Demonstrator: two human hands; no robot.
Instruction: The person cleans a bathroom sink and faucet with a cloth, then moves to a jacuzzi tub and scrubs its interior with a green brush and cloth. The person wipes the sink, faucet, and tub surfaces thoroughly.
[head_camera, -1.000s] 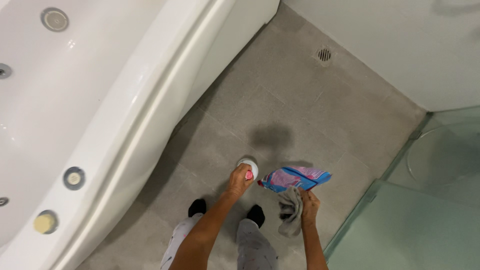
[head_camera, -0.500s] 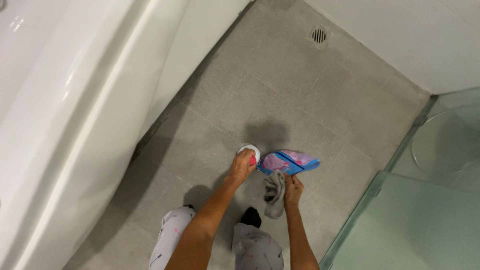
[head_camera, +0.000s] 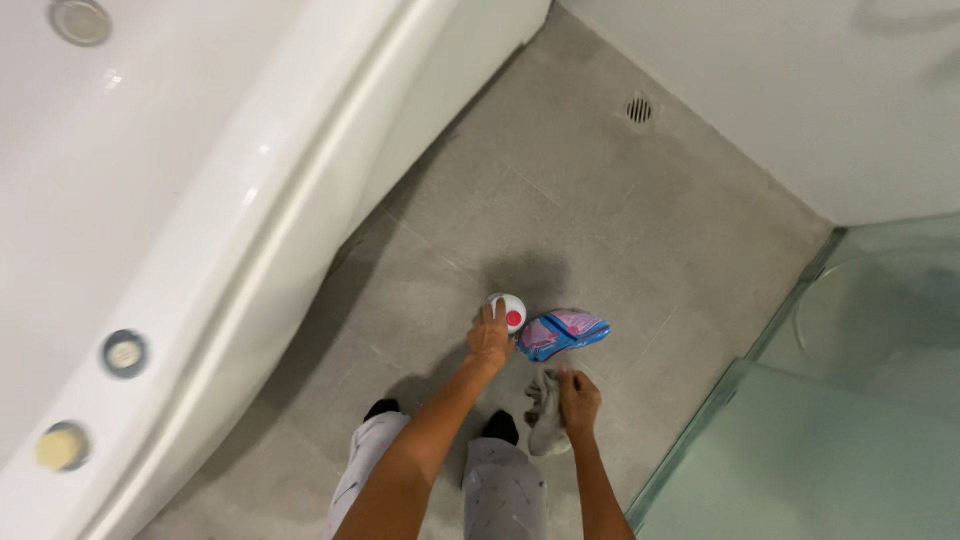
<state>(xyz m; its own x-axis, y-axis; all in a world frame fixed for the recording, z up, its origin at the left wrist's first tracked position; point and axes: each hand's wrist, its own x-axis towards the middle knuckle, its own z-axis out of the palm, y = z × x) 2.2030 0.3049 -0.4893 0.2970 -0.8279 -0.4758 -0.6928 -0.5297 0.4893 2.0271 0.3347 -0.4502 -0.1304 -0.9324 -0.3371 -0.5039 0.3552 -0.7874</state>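
My left hand is reaching down to a white bottle with a red cap that stands on the grey tiled floor, with the fingers on its top. My right hand is shut on a grey-white rag that hangs beside my legs. A blue and pink pouch lies on the floor just right of the bottle, between the two hands.
A white bathtub with round jets and a brass fitting fills the left side. A round floor drain sits near the white far wall. A glass shower panel stands to the right.
The view has swung back toward the tub. My left hand stays on the bottle's top and my right hand keeps the rag; the pouch remains beside the bottle.
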